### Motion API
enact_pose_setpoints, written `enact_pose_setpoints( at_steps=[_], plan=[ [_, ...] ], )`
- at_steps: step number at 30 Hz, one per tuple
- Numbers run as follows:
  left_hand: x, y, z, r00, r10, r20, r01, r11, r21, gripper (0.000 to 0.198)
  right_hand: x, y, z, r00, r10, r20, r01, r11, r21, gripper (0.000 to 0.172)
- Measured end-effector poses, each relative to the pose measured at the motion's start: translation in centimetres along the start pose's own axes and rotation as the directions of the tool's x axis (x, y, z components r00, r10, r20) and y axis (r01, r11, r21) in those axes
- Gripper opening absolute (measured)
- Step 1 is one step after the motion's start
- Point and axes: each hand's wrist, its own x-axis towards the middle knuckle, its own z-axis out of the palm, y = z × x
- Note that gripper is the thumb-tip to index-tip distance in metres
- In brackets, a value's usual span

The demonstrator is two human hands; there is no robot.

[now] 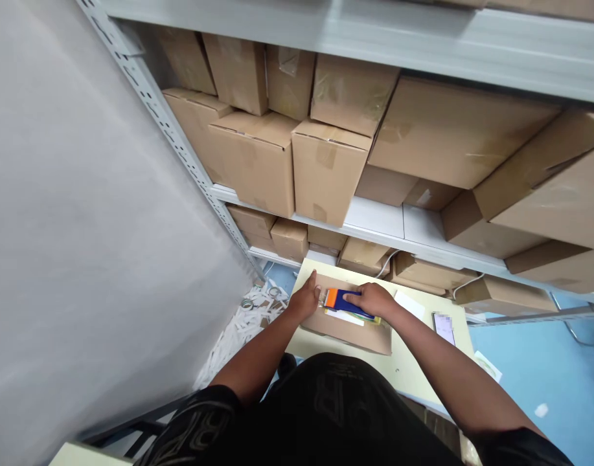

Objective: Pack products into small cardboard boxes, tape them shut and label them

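Observation:
A small brown cardboard box (348, 330) lies on a pale yellow table (408, 362) in front of me. My right hand (374, 299) is wrapped round a blue and orange tape dispenser (339, 300) that rests on top of the box. My left hand (305, 299) presses on the box's left end, fingers curled over its edge. Thin white and yellow strips show under the dispenser.
A phone (443, 327) and a white paper (409, 303) lie on the table to the right. Grey metal shelving (423, 233) packed with cardboard boxes (326, 168) stands behind. White paper scraps and tape rolls (248, 317) litter the blue floor at left. A white wall lies left.

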Motion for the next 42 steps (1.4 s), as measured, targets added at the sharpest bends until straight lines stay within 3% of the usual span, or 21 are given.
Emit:
enact_pose_setpoints(
  at_steps=[3, 14, 19, 22, 26, 31, 36, 39, 42],
  plan=[
    [0.2, -0.1, -0.3, 0.999, -0.026, 0.018, 0.025, 0.998, 0.063, 0.071, -1.1, 3.2, -1.1, 0.999, 0.026, 0.02, -0.027, 0.999, 0.042, 0.057],
    [0.3, 0.5, -0.3, 0.999, 0.0, 0.037, -0.006, 0.986, 0.167, 0.07, -8.8, 20.2, -4.0, 0.975, 0.212, 0.071, -0.222, 0.952, 0.212, 0.06],
    [0.3, 0.9, -0.3, 0.999, 0.0, 0.037, -0.006, 0.987, 0.163, 0.07, -10.2, 25.2, -4.5, 0.954, 0.267, 0.138, -0.292, 0.933, 0.21, 0.059],
    [0.3, 1.2, -0.2, 1.0, 0.0, 0.023, -0.004, 0.988, 0.154, 0.071, -8.8, 25.7, -2.8, 0.956, 0.267, 0.12, -0.281, 0.952, 0.121, 0.058],
    [0.2, 1.4, -0.1, 1.0, -0.003, 0.009, 0.001, 0.989, 0.145, 0.07, -5.2, 23.7, 0.9, 0.968, 0.234, 0.089, -0.236, 0.972, 0.013, 0.059],
    [0.2, 1.4, -0.1, 1.0, -0.007, 0.011, 0.005, 0.988, 0.157, 0.069, -3.0, 22.8, 4.4, 0.936, 0.322, 0.144, -0.345, 0.919, 0.189, 0.06],
    [0.1, 1.3, -0.2, 1.0, -0.003, 0.023, 0.0, 0.991, 0.132, 0.067, -5.9, 25.0, 8.5, 0.849, 0.474, 0.234, -0.522, 0.677, 0.519, 0.055],
    [0.2, 1.1, -0.2, 0.999, 0.028, 0.022, -0.03, 0.996, 0.084, 0.066, -8.6, 25.5, 11.3, 0.801, 0.57, 0.18, -0.575, 0.654, 0.492, 0.059],
    [0.6, 0.6, 0.0, 0.999, 0.028, -0.043, -0.029, 0.999, -0.026, 0.067, -10.3, 24.6, 13.9, 0.781, 0.624, 0.02, -0.572, 0.702, 0.425, 0.061]
  ],
)
